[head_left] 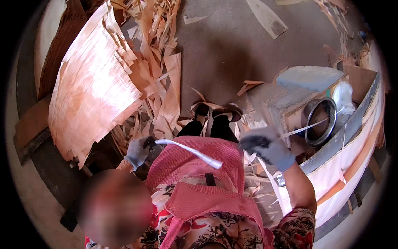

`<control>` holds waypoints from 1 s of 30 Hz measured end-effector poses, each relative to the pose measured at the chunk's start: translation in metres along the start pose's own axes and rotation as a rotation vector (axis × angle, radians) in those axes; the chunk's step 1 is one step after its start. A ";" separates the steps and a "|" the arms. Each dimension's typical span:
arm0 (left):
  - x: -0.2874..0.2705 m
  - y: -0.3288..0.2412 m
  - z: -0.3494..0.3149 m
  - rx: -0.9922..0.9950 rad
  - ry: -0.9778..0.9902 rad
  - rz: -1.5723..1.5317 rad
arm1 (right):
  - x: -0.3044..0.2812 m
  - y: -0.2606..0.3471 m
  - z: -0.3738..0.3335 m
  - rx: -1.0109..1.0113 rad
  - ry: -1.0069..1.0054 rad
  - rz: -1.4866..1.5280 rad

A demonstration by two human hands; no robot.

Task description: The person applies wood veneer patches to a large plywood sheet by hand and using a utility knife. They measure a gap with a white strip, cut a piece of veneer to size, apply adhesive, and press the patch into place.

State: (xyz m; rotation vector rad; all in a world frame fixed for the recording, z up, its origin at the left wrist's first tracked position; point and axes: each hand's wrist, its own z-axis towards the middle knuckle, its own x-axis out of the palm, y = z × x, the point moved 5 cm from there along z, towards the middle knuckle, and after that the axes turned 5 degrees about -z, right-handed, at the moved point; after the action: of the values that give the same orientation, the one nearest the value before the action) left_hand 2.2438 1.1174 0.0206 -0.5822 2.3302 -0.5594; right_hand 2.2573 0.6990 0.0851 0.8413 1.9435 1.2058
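My left hand (139, 151), in a grey glove with dark fingertips, is closed on one end of a narrow white strip (192, 152) that looks like plastic ribbon. Its wider loose end lies across the front of my pink apron (182, 166). My right hand (269, 147), gloved the same way, is held at the right of the apron with its fingers curled. A thin white string (311, 127) stretches from this hand to a white plastic bundle (343, 97) at the right, passing across a round metal ring (321, 121). The fingers partly hide where the string ends.
Large sheets of wood veneer (95, 83) lean at the left beside heaped torn veneer strips (155, 41). At the right, a pale blue-topped block (309, 78) stands next to a long stack of veneer (348, 170). Loose scraps (267, 18) lie on the concrete floor (224, 25).
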 end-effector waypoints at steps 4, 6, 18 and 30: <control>0.016 0.044 0.006 -0.318 -0.140 -0.795 | -0.028 -0.029 0.010 0.267 -0.343 -0.032; 0.029 0.032 0.025 -0.263 -0.161 -1.062 | 0.011 -0.059 0.006 0.528 -0.275 0.007; 0.101 -0.126 0.038 0.048 0.399 -0.637 | 0.073 -0.067 0.047 0.295 -0.379 1.276; 0.080 -0.103 0.110 -0.038 0.287 -1.205 | 0.028 -0.042 -0.003 0.154 -0.556 1.029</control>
State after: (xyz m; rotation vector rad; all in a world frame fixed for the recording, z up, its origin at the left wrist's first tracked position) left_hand 2.2911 0.9647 -0.0402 -2.0472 2.0043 -1.1610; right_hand 2.2322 0.7049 0.0419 2.1388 1.1207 1.1365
